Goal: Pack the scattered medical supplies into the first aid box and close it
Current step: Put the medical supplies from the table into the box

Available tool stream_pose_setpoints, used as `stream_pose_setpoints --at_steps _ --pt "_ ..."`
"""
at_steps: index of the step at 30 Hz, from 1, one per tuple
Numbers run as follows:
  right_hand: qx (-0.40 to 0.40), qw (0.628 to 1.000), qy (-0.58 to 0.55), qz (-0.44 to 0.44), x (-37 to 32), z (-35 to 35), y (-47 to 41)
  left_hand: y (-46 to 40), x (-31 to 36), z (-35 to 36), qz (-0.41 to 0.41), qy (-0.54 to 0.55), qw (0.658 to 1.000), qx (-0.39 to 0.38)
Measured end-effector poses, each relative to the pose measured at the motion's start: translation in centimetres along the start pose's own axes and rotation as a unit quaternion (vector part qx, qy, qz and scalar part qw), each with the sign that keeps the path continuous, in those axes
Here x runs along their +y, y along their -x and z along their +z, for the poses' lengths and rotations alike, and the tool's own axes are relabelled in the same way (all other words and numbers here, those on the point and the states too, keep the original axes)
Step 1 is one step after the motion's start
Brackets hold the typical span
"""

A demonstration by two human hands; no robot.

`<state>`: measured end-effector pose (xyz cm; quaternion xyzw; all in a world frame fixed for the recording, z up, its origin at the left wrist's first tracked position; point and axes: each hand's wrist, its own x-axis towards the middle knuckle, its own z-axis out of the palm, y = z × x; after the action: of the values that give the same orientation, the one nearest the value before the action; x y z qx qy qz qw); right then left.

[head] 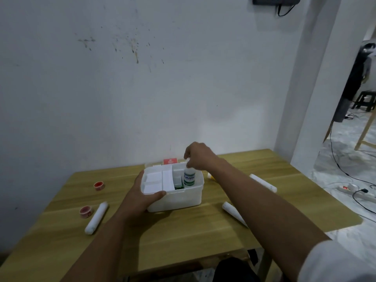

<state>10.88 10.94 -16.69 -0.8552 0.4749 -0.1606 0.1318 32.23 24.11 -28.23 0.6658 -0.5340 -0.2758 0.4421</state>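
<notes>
Wooden table point(183, 237) against a white wall, doorway to the right. First aid box point(183, 198) sits mid-table, open, lid point(170, 161) apparently behind it; white tray insert point(157, 181) covers its left half. Left hand point(142, 197) grips the box's near-left corner, thumb over the rim, steadying it. Right hand point(198, 156) is over the right compartment, fingertips pinching the cap of a white bottle point(189, 178). Bottle upright, long axis vertical, directly below the fingers, base down inside the box; something green point(179, 187) beside it. Probably just needs release. Remaining outside: three white rolls, near left point(96, 217), near right point(234, 213), far right point(262, 182); two red caps point(99, 185) point(86, 211) at left; yellow-tipped item point(210, 176) just right of the box, partly hidden by the right forearm. Right hand is nearer the right-side rolls. Nothing blocks them.
</notes>
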Motion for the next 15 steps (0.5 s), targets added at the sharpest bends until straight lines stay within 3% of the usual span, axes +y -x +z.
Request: stream_pose_setpoints --at_steps 5,10,15 --pt "-0.007 0.999 0.029 -0.028 1.8 2.6 0.1 0.1 -0.1 0.4 0.008 0.011 1.0 0.002" --pt "-0.007 0.999 -0.03 -0.036 2.8 1.8 0.5 0.0 0.0 0.6 0.004 0.014 1.0 0.011" --pt "0.089 0.994 -0.06 -0.011 4.6 1.2 0.5 -0.1 -0.5 0.3 0.006 0.018 1.0 0.009"
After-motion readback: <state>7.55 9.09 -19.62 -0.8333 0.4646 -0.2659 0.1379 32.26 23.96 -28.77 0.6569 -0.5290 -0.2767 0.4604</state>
